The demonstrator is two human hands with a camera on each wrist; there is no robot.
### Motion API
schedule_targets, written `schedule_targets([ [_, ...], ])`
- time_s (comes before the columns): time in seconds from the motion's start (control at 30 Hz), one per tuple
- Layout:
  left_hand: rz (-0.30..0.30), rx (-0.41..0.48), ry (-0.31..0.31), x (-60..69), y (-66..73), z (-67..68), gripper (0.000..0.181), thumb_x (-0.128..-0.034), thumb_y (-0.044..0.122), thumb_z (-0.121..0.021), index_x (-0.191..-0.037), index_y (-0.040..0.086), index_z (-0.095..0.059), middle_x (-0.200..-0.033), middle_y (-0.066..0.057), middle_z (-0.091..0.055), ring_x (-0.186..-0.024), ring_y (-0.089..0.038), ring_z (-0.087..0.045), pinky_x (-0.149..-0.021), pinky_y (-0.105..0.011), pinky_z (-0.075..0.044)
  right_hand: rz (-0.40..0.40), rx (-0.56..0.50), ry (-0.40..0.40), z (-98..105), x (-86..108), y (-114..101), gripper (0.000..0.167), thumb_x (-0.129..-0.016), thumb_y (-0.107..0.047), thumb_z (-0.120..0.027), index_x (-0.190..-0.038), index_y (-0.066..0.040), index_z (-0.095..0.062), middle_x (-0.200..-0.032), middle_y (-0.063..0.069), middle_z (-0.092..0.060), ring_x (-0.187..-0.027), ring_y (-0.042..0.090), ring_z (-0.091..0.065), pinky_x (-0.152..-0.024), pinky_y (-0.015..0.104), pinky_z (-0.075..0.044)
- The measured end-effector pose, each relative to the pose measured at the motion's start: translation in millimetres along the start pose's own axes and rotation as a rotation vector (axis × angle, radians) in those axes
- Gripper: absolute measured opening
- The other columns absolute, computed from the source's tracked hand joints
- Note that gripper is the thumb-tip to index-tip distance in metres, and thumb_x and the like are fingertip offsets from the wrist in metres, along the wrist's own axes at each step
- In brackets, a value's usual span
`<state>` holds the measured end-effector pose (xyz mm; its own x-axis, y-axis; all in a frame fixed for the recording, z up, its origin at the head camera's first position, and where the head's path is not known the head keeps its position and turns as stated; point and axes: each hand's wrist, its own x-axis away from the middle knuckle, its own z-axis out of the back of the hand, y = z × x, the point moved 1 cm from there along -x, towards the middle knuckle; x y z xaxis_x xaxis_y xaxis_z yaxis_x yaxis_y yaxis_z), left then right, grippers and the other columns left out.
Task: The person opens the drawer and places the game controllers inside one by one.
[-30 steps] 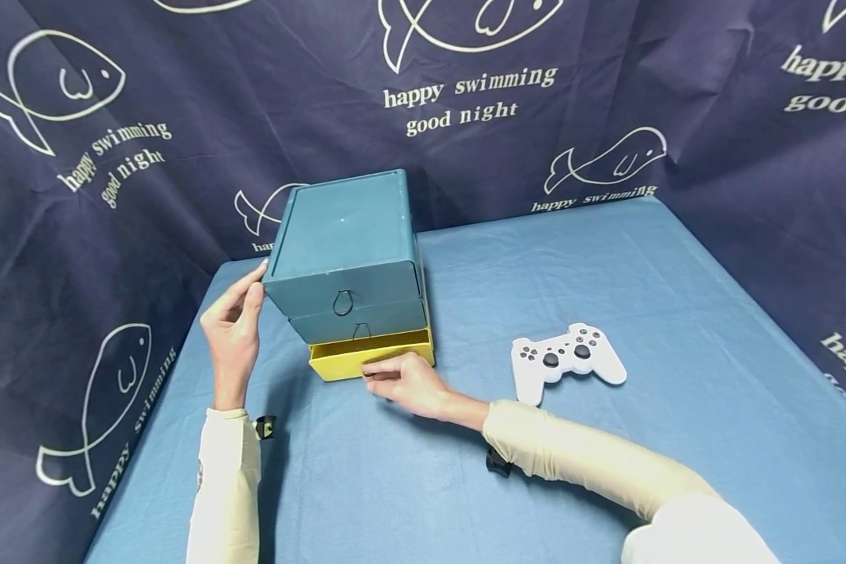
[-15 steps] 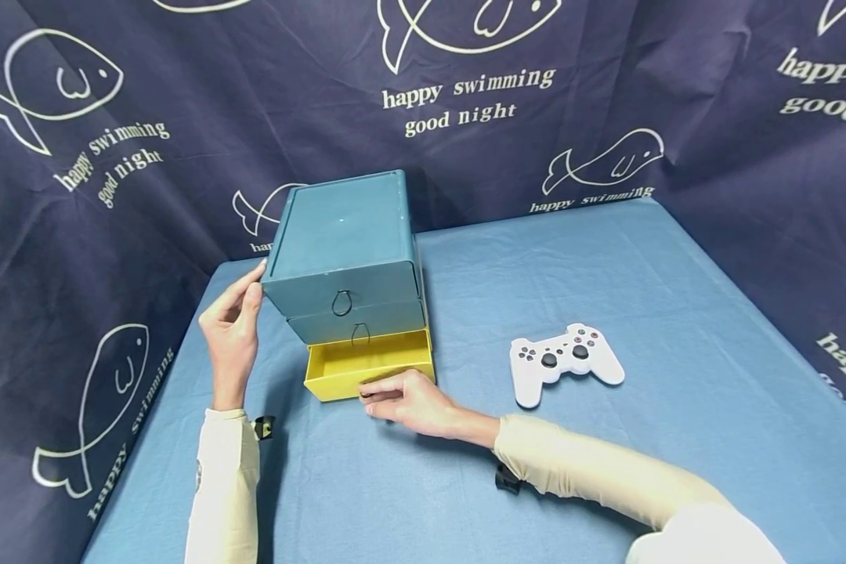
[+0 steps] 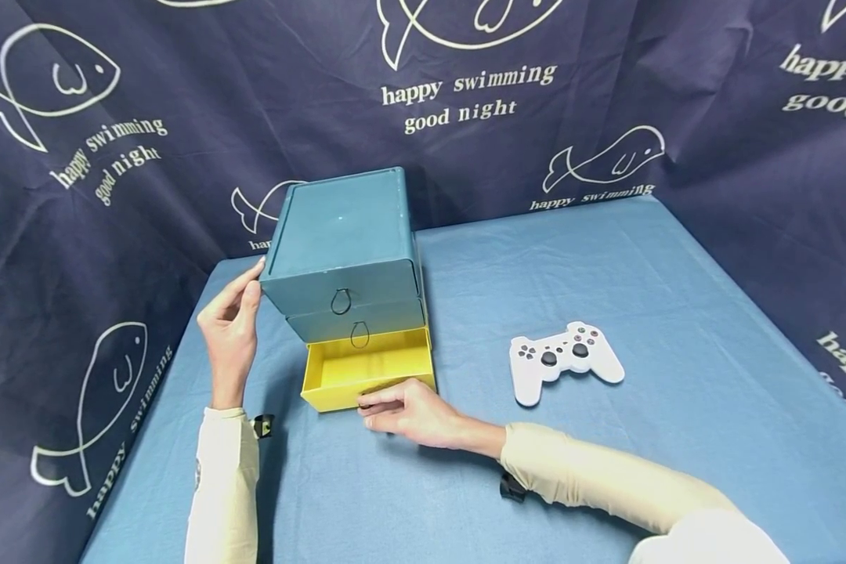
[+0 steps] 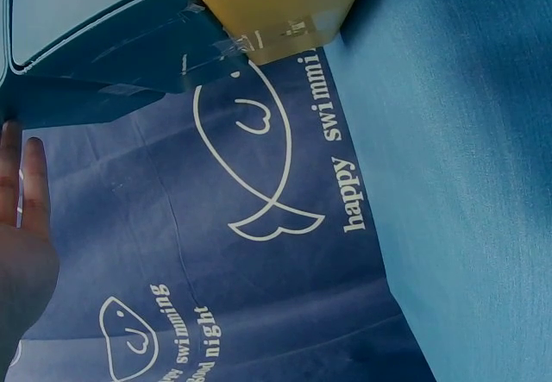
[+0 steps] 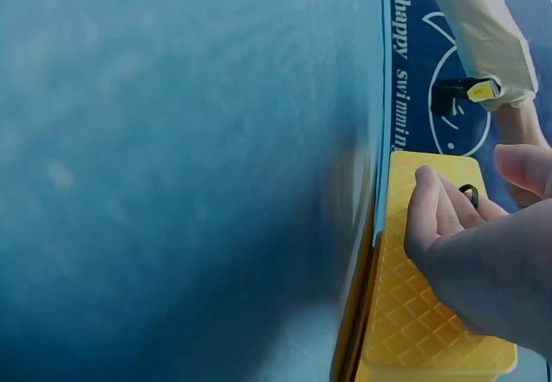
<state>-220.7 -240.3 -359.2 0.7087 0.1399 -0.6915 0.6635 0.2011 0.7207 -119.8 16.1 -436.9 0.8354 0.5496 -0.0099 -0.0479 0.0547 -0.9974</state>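
Observation:
A stacked drawer unit (image 3: 341, 227) stands at the back left of the table, two blue-green drawers above a yellow one. The yellow drawer (image 3: 366, 368) is pulled out, its bare yellow floor showing. My right hand (image 3: 412, 411) is at its front, and its fingers hold the small black loop handle (image 5: 470, 194), seen in the right wrist view. With extended fingers, my left hand (image 3: 233, 333) touches the left side of the top box near its front corner. Wire loops hang on the fronts of both upper drawers, which are closed.
A white game controller (image 3: 567, 360) lies on the blue tablecloth (image 3: 423, 509) to the right of the unit. Dark blue cloth (image 3: 465, 172) printed with fish and lettering hangs behind and at the sides of the table.
The yellow drawer has slid further out toward me along with my right hand, showing more of its inside. My left hand has stayed against the unit, and the controller has not moved.

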Motion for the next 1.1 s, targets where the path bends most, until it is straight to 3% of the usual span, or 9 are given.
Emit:
schedule_targets([
  [0.63, 0.003, -0.035, -0.001, 0.0, -0.7, 0.4, 0.027, -0.1009, -0.003, -0.063, -0.127, -0.005, -0.071, -0.123, -0.01, -0.073, -0.102, -0.011, -0.069, -0.091, -0.023, -0.05, 0.016, -0.023, -0.025, -9.2, 17.3, 0.0, 0.036, -0.094, -0.005, -0.075, -0.127, 0.008, -0.07, -0.119, 0.019, -0.073, -0.111, 0.025, -0.071, -0.085, 0.021, -0.054],
  [1.1, -0.007, 0.013, -0.003, -0.6, -2.1, 0.1, 0.027, -0.1007, -0.005, -0.063, -0.126, -0.009, -0.07, -0.123, -0.011, -0.073, -0.106, -0.013, -0.07, -0.092, -0.023, -0.05, -0.028, -0.065, -0.07, -15.8, 27.7, -1.3, 0.038, -0.095, -0.005, -0.074, -0.13, 0.008, -0.068, -0.122, 0.021, -0.071, -0.108, 0.009, -0.07, -0.087, 0.022, -0.055],
])
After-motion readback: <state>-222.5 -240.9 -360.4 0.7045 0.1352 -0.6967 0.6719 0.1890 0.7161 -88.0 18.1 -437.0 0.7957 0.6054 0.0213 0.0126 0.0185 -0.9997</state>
